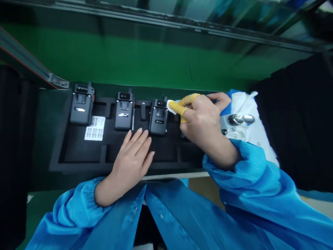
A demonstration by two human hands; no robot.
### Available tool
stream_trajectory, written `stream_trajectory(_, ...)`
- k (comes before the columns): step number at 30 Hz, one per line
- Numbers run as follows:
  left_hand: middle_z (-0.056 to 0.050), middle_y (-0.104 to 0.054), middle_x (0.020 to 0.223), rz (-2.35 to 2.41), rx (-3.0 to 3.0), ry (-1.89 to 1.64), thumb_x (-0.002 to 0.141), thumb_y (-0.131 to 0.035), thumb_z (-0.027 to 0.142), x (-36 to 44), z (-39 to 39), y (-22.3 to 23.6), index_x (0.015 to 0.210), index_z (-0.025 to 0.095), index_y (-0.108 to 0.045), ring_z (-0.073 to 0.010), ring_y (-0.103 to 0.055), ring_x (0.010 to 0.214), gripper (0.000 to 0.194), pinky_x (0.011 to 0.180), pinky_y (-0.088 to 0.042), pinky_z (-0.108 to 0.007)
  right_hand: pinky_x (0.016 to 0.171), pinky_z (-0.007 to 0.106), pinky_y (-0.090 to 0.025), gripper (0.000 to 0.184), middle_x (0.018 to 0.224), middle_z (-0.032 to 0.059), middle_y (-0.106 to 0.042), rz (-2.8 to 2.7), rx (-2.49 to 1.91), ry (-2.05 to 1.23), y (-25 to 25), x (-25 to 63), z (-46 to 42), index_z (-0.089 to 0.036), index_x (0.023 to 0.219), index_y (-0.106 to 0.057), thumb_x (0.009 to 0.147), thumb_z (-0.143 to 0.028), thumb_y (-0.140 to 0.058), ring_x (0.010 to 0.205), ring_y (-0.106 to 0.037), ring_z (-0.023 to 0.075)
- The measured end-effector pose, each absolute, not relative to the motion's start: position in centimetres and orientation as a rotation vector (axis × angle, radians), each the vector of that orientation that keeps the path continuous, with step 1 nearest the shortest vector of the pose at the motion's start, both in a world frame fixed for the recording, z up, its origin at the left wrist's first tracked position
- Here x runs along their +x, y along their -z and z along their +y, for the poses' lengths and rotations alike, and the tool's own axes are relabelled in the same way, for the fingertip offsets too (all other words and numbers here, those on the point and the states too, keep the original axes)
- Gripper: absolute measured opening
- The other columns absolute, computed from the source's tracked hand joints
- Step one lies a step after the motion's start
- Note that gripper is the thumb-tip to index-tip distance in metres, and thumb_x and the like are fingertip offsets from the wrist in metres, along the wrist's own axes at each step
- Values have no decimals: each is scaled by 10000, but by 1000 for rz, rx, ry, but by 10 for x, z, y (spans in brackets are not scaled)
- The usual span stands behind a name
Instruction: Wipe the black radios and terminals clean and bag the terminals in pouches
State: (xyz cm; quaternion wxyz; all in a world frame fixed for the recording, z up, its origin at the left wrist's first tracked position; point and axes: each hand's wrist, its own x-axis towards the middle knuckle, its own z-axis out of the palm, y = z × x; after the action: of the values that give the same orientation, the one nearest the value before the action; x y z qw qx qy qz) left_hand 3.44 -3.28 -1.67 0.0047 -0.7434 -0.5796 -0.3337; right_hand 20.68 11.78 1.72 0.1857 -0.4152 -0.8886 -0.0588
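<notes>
Head view. Three black handheld units sit in a row in a black foam tray (pixel 83 152), short stubs at their far ends: left unit (pixel 81 106), middle unit (pixel 124 111), right unit (pixel 158 118).

The right hand (pixel 201 126) is clenched in a pinch on a white wipe (pixel 171 107), held between two fingers in yellow finger cots (pixel 186 104). The wipe touches the far right corner of the right unit. The remaining fingers stand clear of the wipe, further right.

The left hand (pixel 131 161) is open and released, fingers spread, palm down over the tray. Its fingertips are just below the gap between the middle and right units; contact with either can't be confirmed.

A barcode label sheet (pixel 95 128) lies on the tray, overlapping the front of the left unit's slot. Both arms wear blue sleeves (pixel 247 173). Right of the tray, a white cloth (pixel 244 104) carries shiny metal parts (pixel 240 119). A green mat (pixel 104 59) runs behind the tray.
</notes>
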Motion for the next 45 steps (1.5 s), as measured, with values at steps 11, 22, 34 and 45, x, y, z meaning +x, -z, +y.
stream_trajectory(11, -196, -616, 1327, -2012, -2219, 829, 923, -525, 182, -5, -46, 31, 1277, 80, -569, -324, -550, 1288, 371, 1067, -471, -543, 926, 483, -191, 375, 947, 57, -634, -2719, -936, 70, -9, 96, 152, -195, 853, -713, 929, -143, -350, 902, -481, 195)
stream_trajectory(22, -171, -653, 1281, -1981, -2237, 738, 939, -505, 187, -6, -41, 24, 1189, 37, -617, -325, -616, 1203, 312, 968, -558, -484, 944, 446, -146, 412, 892, 27, -655, -2824, -602, 233, 3, 94, 148, -200, 788, -714, 975, -136, -353, 834, -445, 144)
stream_trajectory(34, -156, -658, 1278, -2002, -2261, 681, 950, -495, 196, -6, -41, 21, 1191, 48, -617, -318, -618, 1201, 308, 975, -554, -460, 957, 467, -185, 342, 853, 13, -655, -2796, -716, 251, 8, 78, 146, -237, 816, -700, 963, -182, -396, 830, -445, 158)
stream_trajectory(45, -162, -646, 1295, -2005, -2288, 678, 942, -516, 190, -6, -41, 21, 1211, 44, -601, -326, -605, 1218, 317, 1002, -532, -470, 956, 466, -184, 378, 815, 12, -610, -2755, -843, 207, 8, 86, 142, -213, 752, -688, 930, -113, -369, 813, -461, 153)
